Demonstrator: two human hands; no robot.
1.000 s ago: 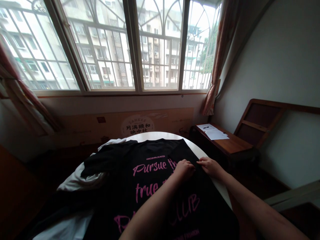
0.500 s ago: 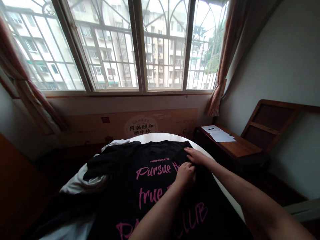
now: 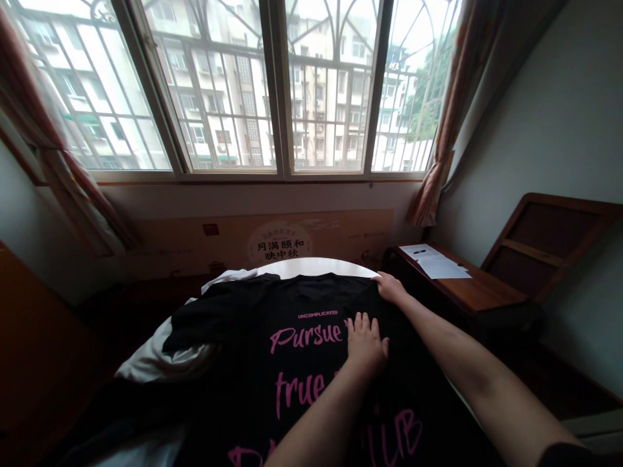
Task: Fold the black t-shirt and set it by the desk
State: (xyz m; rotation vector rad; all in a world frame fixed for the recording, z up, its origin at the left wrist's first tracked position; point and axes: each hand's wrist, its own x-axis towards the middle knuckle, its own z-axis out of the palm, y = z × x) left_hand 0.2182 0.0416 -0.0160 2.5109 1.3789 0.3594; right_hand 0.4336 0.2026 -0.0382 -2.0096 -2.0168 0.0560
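Note:
A black T-shirt (image 3: 314,295) with pink lettering lies spread out, print side up, on a round white table (image 3: 318,265). My left hand (image 3: 367,345) rests flat on its chest print with the fingers spread, covering some letters. At the shirt's far right shoulder, my right hand (image 3: 390,287) has its thumb and fingers closed on the fabric edge. My forearms hide part of the lower print.
White and black clothes (image 3: 168,347) are heaped along the table's left side. To the right stands a low wooden bench (image 3: 491,285) with papers (image 3: 440,264) on it. A printed banner (image 3: 341,237) lines the wall under the barred window (image 3: 326,117).
My left hand has gone from a curled grip to lying flat with spread fingers. My right hand has shifted outward to the shoulder edge, and the folded sleeve area is now smoothed out.

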